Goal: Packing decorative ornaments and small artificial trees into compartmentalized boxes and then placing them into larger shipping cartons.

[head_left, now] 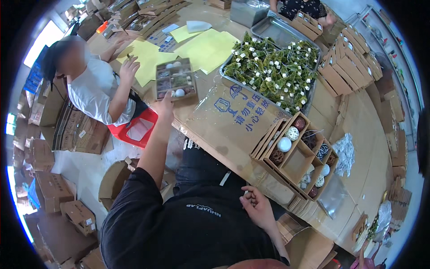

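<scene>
My left hand (165,106) reaches far forward and grips the near edge of a flat cardboard box (174,80) with a clear lid, filled with small round ornaments. It holds the box over the cardboard-covered table (224,121), towards a seated person in a white shirt (96,89). That person's hand (130,67) rests on yellow paper sheets (197,47). My right hand (257,207) stays close to my body at the table's near edge, fingers curled with nothing visible in them. An open divided box (298,157) partly filled with ornament balls lies to the right of it.
A metal tray (273,67) heaped with green garlands and white tags sits at the back. Stacks of folded brown boxes (349,62) line the right side. A crumpled plastic bag (345,152) lies beside the open box. A red stool (136,130) and cartons (53,188) stand on the floor at left.
</scene>
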Demonstrator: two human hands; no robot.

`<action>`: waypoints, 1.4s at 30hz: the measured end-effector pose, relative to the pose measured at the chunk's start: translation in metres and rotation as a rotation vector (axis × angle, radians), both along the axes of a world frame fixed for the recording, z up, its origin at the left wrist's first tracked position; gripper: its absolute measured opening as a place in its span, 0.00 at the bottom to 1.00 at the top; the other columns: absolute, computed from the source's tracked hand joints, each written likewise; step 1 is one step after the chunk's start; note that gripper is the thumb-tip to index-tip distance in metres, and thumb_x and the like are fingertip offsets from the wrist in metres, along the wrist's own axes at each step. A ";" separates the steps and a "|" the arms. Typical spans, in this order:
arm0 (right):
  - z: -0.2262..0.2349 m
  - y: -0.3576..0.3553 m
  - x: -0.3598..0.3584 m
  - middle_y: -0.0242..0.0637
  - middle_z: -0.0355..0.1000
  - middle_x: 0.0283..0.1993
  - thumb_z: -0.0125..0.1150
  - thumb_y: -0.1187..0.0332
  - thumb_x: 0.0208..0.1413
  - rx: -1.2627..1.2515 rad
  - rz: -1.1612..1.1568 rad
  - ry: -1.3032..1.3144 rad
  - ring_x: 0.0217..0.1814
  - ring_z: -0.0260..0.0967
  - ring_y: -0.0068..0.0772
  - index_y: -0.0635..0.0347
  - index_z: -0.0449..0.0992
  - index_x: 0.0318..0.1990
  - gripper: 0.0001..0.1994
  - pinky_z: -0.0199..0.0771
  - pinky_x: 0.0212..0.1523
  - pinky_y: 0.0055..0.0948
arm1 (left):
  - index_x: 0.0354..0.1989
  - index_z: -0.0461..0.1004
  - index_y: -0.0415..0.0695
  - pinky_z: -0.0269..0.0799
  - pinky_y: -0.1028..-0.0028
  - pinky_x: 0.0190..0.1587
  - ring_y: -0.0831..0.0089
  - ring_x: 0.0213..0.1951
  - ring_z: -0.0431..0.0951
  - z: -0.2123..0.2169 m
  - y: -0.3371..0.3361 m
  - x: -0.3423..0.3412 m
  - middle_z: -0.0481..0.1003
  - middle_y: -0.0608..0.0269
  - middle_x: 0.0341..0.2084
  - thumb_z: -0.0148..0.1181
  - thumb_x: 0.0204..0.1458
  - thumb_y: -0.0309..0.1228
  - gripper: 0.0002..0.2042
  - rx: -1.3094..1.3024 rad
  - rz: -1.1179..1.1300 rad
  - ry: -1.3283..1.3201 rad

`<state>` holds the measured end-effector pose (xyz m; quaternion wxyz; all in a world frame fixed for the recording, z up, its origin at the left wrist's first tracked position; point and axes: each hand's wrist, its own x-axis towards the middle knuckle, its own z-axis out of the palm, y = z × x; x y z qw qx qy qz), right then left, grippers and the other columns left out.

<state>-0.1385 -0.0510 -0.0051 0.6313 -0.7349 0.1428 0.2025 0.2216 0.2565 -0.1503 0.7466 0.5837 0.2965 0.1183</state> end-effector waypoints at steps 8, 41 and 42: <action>-0.006 -0.067 -0.045 0.28 0.71 0.36 0.61 0.72 0.61 -0.100 -0.302 0.032 0.35 0.66 0.15 0.64 0.71 0.54 0.15 0.69 0.36 0.17 | 0.67 0.53 0.37 0.56 0.54 0.64 0.45 0.60 0.60 0.024 -0.113 -0.102 0.59 0.36 0.56 0.64 0.50 0.32 0.37 0.751 -0.499 -0.220; 0.020 -0.267 0.242 0.37 0.77 0.32 0.62 0.67 0.59 -0.710 -0.109 -0.540 0.31 0.72 0.26 0.61 0.76 0.44 0.09 0.73 0.36 0.27 | 0.27 0.71 0.47 0.73 0.57 0.29 0.54 0.27 0.77 -0.009 -0.183 -0.103 0.74 0.57 0.24 0.59 0.53 0.37 0.08 1.178 -1.172 -0.579; 0.009 -0.267 0.260 0.38 0.77 0.32 0.62 0.67 0.59 -0.724 -0.047 -0.558 0.31 0.72 0.28 0.60 0.77 0.44 0.09 0.73 0.35 0.29 | 0.27 0.71 0.47 0.73 0.57 0.28 0.54 0.27 0.77 -0.009 -0.182 -0.105 0.73 0.57 0.23 0.59 0.53 0.37 0.08 1.161 -1.147 -0.600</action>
